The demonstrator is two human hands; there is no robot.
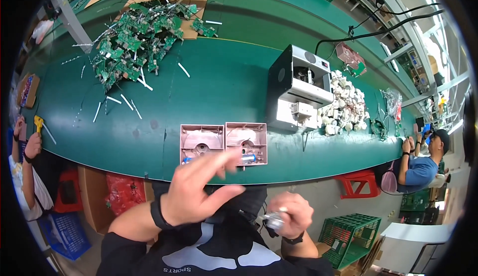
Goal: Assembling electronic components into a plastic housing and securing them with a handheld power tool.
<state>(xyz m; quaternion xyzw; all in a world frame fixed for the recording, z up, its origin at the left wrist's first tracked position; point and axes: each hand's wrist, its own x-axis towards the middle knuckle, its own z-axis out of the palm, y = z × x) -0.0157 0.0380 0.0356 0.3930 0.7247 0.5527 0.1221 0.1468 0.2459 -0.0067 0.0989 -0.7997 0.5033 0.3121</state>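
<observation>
My left hand (191,189) is open, fingers stretched and thumb apart, above the table's front edge. Behind its fingers, side by side, lie two pink plastic housings: the left housing (182,139), partly hidden by the hand, and the right housing (265,141). Each has a wide upper compartment and a round part below. A blue cylinder (248,158) lies low in the right housing; a bit of blue also shows in the left one. Close to my body, my right hand (296,214) is closed on a small silvery part (273,221), slightly blurred; its exact kind is unclear.
A black-and-white machine (298,89) stands right of the housings, beside a pile of white parts (344,104). Green circuit boards (142,37) are heaped at the back left, white strips (183,70) scattered near them. Co-workers sit at both ends; a green crate (348,236) is on the floor.
</observation>
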